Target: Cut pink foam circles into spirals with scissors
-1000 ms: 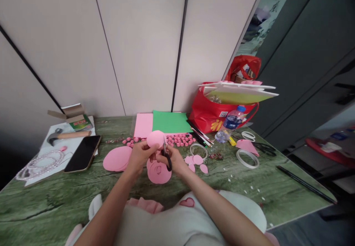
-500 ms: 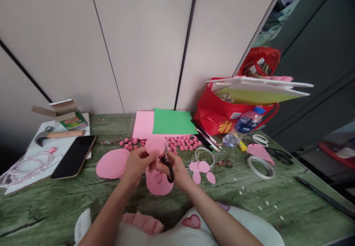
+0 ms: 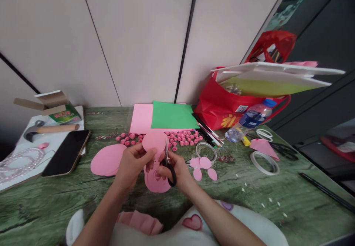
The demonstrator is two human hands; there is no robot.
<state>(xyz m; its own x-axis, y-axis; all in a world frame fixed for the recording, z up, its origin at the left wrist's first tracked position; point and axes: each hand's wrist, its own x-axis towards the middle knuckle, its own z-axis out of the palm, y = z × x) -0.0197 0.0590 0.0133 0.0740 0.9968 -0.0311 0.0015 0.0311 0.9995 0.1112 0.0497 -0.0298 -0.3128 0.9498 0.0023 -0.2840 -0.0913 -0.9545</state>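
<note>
My left hand (image 3: 132, 161) pinches a round pink paper disc (image 3: 154, 141) held up over the green table (image 3: 41, 201). My right hand (image 3: 176, 169) grips small black-handled scissors (image 3: 168, 162), blades pointing up at the disc's right edge. A curled strip of cut pink paper (image 3: 155, 179) hangs below the disc between both hands. Larger pink paper circles (image 3: 107, 159) lie to the left, and small pink petals (image 3: 203, 166) lie to the right of my right hand.
Pink and green sheets (image 3: 163, 116) and several pink beads (image 3: 181, 139) lie behind. A phone (image 3: 66, 152), hammer (image 3: 48, 129), and small box (image 3: 58, 111) sit left. A red bag (image 3: 227, 107), bottle (image 3: 251, 120), tape rolls (image 3: 263, 162), pens (image 3: 208, 129) and other scissors (image 3: 285, 150) sit right.
The hands keep their hold on the disc and scissors. The view has shifted a little, so the table items sit slightly lower and wider apart in the picture.
</note>
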